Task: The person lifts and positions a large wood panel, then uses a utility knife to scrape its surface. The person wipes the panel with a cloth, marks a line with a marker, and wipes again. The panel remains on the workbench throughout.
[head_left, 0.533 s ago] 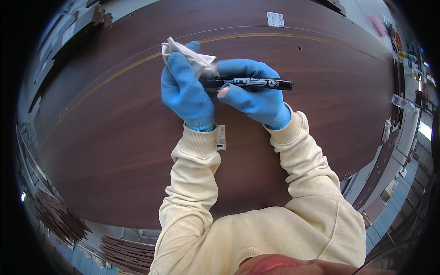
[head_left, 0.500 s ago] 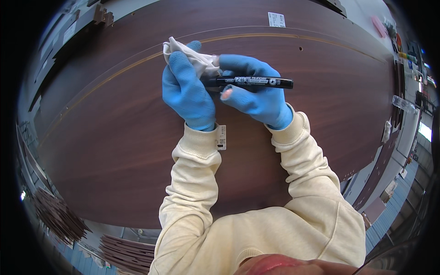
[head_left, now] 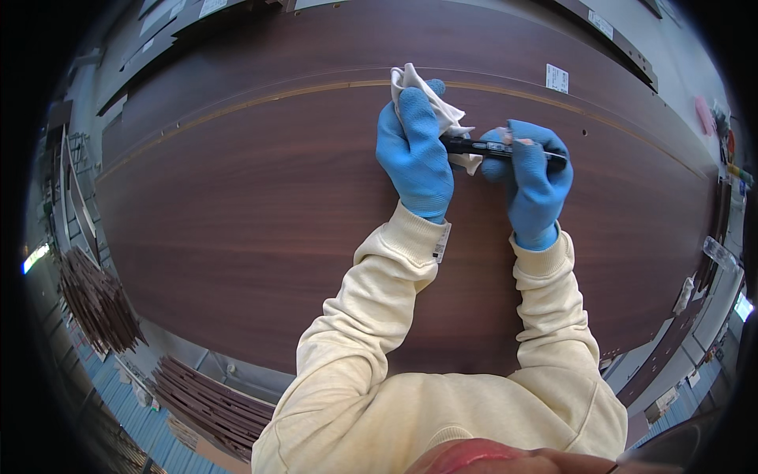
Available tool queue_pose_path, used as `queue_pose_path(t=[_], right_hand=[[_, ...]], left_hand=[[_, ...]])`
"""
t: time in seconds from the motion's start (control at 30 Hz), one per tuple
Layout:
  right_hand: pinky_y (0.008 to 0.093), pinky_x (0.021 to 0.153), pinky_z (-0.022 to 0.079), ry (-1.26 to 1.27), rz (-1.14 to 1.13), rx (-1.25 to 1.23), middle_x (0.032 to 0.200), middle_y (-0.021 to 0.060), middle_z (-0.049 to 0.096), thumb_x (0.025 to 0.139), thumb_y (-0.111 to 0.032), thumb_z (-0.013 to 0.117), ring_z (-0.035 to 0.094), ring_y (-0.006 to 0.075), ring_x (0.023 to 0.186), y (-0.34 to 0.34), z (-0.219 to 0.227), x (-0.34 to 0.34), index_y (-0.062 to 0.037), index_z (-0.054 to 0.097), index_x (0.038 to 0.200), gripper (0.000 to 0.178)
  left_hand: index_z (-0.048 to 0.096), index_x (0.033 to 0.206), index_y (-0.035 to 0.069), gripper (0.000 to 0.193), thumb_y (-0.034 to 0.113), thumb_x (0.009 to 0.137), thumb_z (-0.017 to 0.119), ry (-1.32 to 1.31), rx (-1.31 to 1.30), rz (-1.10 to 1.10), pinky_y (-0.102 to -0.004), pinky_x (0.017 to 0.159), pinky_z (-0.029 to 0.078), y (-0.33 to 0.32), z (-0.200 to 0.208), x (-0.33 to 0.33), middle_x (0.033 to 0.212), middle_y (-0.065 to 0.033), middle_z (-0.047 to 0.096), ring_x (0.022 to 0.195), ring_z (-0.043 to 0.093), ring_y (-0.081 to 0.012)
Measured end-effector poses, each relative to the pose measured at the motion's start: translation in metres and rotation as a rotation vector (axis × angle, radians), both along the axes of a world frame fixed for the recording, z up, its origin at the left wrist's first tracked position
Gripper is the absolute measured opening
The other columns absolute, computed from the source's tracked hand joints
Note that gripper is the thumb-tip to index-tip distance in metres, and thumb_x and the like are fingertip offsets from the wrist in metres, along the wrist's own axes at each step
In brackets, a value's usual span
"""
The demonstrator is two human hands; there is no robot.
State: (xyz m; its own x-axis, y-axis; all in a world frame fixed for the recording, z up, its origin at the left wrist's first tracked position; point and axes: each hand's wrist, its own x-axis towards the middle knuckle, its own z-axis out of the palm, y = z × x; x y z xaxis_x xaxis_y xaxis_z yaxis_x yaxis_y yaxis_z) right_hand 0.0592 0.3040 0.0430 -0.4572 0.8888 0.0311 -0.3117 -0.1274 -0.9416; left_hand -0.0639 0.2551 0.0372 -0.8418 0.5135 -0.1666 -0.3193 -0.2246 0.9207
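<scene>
My left hand [head_left: 417, 158], in a blue work glove, is closed round a crumpled white cloth [head_left: 444, 110]. One end of a black marker pen [head_left: 478, 147] meets that hand at the cloth. My right hand [head_left: 535, 178], gloved alike with some bare fingertips showing, grips the marker's other end between thumb and fingers. The pen lies roughly level between both hands, over a large dark brown wood-grain panel [head_left: 276, 221]. Whether its cap is on I cannot tell. Part of the cloth hangs below the pen.
A white label [head_left: 557, 78] is stuck on the panel's far part, beyond a thin yellowish groove [head_left: 316, 92]. Stacks of brown strips [head_left: 209, 403] stand at the near left. More brown boards [head_left: 604, 35] lie along the far side. A clear plastic bottle [head_left: 718, 253] rests at the right.
Both hands have shifted right across the view with the cloth and marker. My right hand has turned and now wraps the marker's right end. The view itself has turned slightly.
</scene>
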Motion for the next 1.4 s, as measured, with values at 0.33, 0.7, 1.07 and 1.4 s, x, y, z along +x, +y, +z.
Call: queue_pose_path(t=[0.33, 0.7, 1.07, 1.4], right_hand=[[0.0275, 0.069, 0.061, 0.072, 0.055, -0.108, 0.095, 0.0112, 0.075, 0.101, -0.012, 0.068, 0.071, 0.0133, 0.073, 0.003, -0.004, -0.004, 0.0006, 0.069, 0.114, 0.019], [0.0285, 0.074, 0.063, -0.032, 0.116, 0.095, 0.098, 0.0124, 0.076, 0.097, -0.002, 0.07, 0.073, 0.0144, 0.08, -0.023, 0.014, -0.025, 0.004, 0.067, 0.114, 0.018], [0.0294, 0.074, 0.064, 0.123, 0.152, -0.09, 0.097, 0.013, 0.075, 0.096, 0.001, 0.07, 0.073, 0.0137, 0.08, -0.1, 0.061, -0.1, 0.0029, 0.068, 0.11, 0.014], [0.0256, 0.063, 0.059, 0.034, 0.044, 0.193, 0.081, 0.0097, 0.074, 0.098, -0.005, 0.071, 0.072, 0.0134, 0.07, -0.085, 0.07, -0.143, 0.0002, 0.069, 0.108, 0.012]], left_hand=[[0.061, 0.123, -0.001, 0.053, 0.048, 0.106, 0.058, -0.003, -0.023, -0.053, -0.025, 0.064, 0.064, 0.0, -0.005, 0.0, 0.11, -0.0155, 0.073, 0.08, 0.073, -0.0152], [0.069, 0.113, -0.003, 0.044, 0.039, 0.106, 0.062, -0.057, 0.067, -0.116, -0.0244, 0.064, 0.058, -0.009, 0.011, -0.012, 0.093, -0.0081, 0.073, 0.078, 0.07, -0.0128], [0.068, 0.111, -0.004, 0.035, 0.03, 0.105, 0.066, 0.364, 0.088, 0.119, -0.0253, 0.059, 0.055, -0.084, 0.055, -0.086, 0.089, -0.0073, 0.073, 0.07, 0.064, -0.0078], [0.066, 0.125, -0.003, 0.045, 0.036, 0.106, 0.062, 0.091, -0.149, 0.333, -0.0242, 0.046, 0.053, -0.164, 0.009, -0.213, 0.111, -0.0181, 0.074, 0.063, 0.066, -0.0127]])
